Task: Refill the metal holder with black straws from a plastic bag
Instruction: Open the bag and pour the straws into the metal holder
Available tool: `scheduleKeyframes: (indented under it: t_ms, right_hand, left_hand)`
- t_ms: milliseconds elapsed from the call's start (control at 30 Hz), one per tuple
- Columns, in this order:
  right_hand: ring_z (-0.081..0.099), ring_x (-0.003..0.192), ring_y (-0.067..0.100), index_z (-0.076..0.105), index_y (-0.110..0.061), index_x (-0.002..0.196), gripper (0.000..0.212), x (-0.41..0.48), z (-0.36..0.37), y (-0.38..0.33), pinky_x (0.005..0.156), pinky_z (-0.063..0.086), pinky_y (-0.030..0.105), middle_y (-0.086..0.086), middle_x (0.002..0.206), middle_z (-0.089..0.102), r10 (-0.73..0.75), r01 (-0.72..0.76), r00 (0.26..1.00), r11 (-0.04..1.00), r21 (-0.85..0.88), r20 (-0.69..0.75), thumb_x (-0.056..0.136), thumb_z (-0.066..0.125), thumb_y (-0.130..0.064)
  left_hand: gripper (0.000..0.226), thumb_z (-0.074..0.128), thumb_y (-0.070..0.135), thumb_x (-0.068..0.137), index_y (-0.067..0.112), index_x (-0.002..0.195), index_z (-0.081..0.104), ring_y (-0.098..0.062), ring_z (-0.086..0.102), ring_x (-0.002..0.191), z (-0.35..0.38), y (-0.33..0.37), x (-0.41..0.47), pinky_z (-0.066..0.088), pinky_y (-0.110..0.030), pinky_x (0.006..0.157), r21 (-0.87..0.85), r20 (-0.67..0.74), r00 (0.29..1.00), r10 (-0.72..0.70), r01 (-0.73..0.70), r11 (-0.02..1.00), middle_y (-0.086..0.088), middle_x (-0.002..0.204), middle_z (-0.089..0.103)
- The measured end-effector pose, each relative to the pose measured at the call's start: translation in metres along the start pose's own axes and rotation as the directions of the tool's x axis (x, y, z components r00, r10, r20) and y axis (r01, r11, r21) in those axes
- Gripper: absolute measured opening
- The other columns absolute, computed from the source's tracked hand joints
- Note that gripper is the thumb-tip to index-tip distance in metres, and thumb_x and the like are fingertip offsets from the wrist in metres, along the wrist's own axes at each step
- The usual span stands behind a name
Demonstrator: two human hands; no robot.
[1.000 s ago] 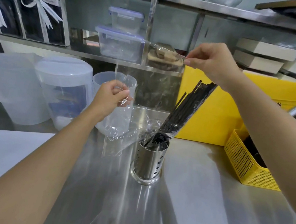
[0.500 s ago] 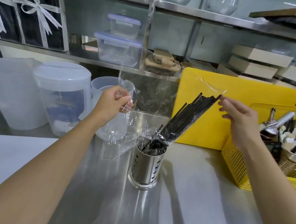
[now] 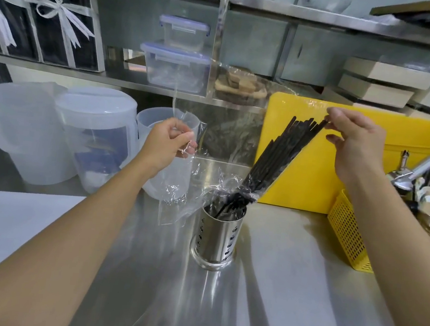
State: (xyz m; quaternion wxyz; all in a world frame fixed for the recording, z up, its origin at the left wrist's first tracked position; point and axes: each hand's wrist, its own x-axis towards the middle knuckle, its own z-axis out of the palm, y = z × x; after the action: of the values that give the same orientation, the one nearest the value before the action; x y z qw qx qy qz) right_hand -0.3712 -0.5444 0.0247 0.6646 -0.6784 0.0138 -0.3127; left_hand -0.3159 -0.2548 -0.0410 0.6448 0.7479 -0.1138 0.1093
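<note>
straw bundle stands in the holder, bag around it

your left hand (image 3: 169, 145) pinches a loose flap of the clear plastic bag (image 3: 179, 193) between thumb and fingers. your right hand (image 3: 355, 144) is at the top of the black straws (image 3: 283, 153), with its fingertips (image 3: 329, 113) at the straw tips. it cannot be told whether that hand grips them or only touches. the one bundle leans up to the right with its lower ends inside the single perforated metal holder (image 3: 217, 234). the bag is wrapped round the bundle and crumpled at the holder's mouth.

the holder stands upright on a stainless steel counter (image 3: 260, 311). behind it a yellow cutting board (image 3: 312, 177) stands on edge, and a yellow mesh basket (image 3: 345, 238) of utensils sits to the right. three translucent plastic jugs (image 3: 93, 135) stand at the left. on the steel shelf (image 3: 111, 79) above, two clear lidded boxes (image 3: 176, 67) are stacked beside black gift boxes (image 3: 56, 21) tied with white ribbon.
</note>
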Motion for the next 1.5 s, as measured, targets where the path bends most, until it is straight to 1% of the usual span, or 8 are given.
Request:
scheduleKeyframes:
  t_ms: [300, 467, 633, 767, 1033, 1167, 1267, 1500]
  right_hand:
    - [0.061, 0.077, 0.009, 0.069, -0.017, 0.085, 0.008, 0.006, 0.026, -0.012, 0.069, 0.047, 0.024, -0.002, 0.084, 0.066, -0.011, 0.016, 0.999, 0.994, -0.112, 0.043, 0.085, 0.063, -0.023]
    - [0.061, 0.067, 0.005, 0.066, -0.022, 0.077, 0.010, 0.008, 0.034, -0.013, 0.067, 0.048, 0.023, -0.005, 0.074, 0.063, -0.021, 0.031, 0.998, 0.989, -0.145, 0.067, 0.086, 0.062, -0.021]
    - [0.058, 0.061, 0.004, 0.063, -0.021, 0.074, 0.014, 0.010, 0.038, -0.019, 0.060, 0.047, 0.020, -0.004, 0.070, 0.061, -0.081, 0.105, 0.990, 0.968, -0.229, 0.112, 0.087, 0.061, -0.019]
    - [0.057, 0.057, 0.004, 0.061, -0.021, 0.071, 0.017, 0.012, 0.042, -0.024, 0.054, 0.047, 0.020, -0.003, 0.068, 0.060, -0.134, 0.149, 0.987, 0.967, -0.204, 0.085, 0.087, 0.060, -0.016]
    - [0.056, 0.054, 0.005, 0.061, -0.017, 0.076, 0.013, 0.010, 0.039, -0.016, 0.052, 0.049, 0.022, -0.002, 0.066, 0.057, -0.042, 0.048, 0.998, 0.990, -0.131, 0.053, 0.088, 0.060, -0.018]
    - [0.067, 0.065, 0.013, 0.055, -0.012, 0.089, 0.011, 0.008, 0.042, -0.007, 0.057, 0.053, 0.031, 0.002, 0.077, 0.062, 0.007, 0.001, 0.998, 0.991, -0.131, 0.060, 0.094, 0.049, -0.019]
    - [0.069, 0.062, 0.016, 0.046, -0.009, 0.099, 0.014, 0.007, 0.044, -0.011, 0.050, 0.049, 0.027, 0.002, 0.077, 0.065, 0.039, -0.024, 0.996, 0.983, -0.181, 0.080, 0.098, 0.038, -0.020]
    - [0.067, 0.062, 0.024, 0.044, -0.016, 0.083, 0.015, 0.007, 0.049, -0.021, 0.046, 0.045, 0.026, 0.006, 0.072, 0.062, -0.013, 0.030, 0.995, 0.985, -0.171, 0.098, 0.097, 0.037, -0.018]
  left_hand:
    - [0.015, 0.059, 0.009, 0.087, 0.018, 0.077, 0.054, -0.003, 0.064, 0.050, -0.020, -0.005, -0.001, 0.054, -0.028, 0.060, 0.031, -0.070, 0.997, -0.017, 0.020, 0.999, -0.004, 0.071, 0.066]
    - [0.015, 0.058, 0.009, 0.087, 0.018, 0.076, 0.054, -0.003, 0.064, 0.051, -0.026, -0.006, 0.001, 0.052, -0.025, 0.058, 0.044, -0.054, 0.998, -0.030, 0.033, 0.999, 0.009, 0.055, 0.069]
    - [0.016, 0.057, 0.009, 0.088, 0.017, 0.075, 0.053, -0.003, 0.066, 0.057, -0.022, -0.003, -0.001, 0.053, -0.029, 0.067, 0.059, -0.035, 0.999, -0.013, 0.015, 0.998, -0.001, 0.072, 0.067]
    - [0.018, 0.055, 0.007, 0.089, 0.018, 0.074, 0.051, -0.003, 0.066, 0.057, -0.023, 0.002, 0.002, 0.053, -0.025, 0.061, 0.037, -0.041, 0.999, 0.005, -0.004, 0.999, 0.006, 0.058, 0.070]
    - [0.018, 0.059, 0.008, 0.086, 0.020, 0.073, 0.055, -0.010, 0.064, 0.050, -0.037, 0.015, 0.007, 0.051, -0.024, 0.046, 0.069, -0.003, 0.998, 0.067, -0.067, 0.995, 0.000, 0.058, 0.069]
    - [0.016, 0.059, 0.008, 0.086, 0.020, 0.077, 0.056, -0.011, 0.063, 0.048, -0.037, 0.014, 0.003, 0.051, -0.024, 0.043, 0.061, 0.067, 0.997, 0.030, -0.034, 0.998, 0.002, 0.059, 0.071]
    - [0.013, 0.061, 0.008, 0.085, 0.018, 0.077, 0.057, -0.013, 0.062, 0.047, -0.038, 0.017, 0.002, 0.050, -0.024, 0.042, 0.050, 0.077, 0.997, 0.027, -0.031, 0.998, -0.003, 0.061, 0.070]
    - [0.016, 0.061, 0.006, 0.084, 0.017, 0.074, 0.057, -0.012, 0.060, 0.042, -0.048, 0.026, 0.005, 0.046, -0.021, 0.037, 0.042, 0.067, 0.996, 0.051, -0.054, 0.998, -0.002, 0.055, 0.069]
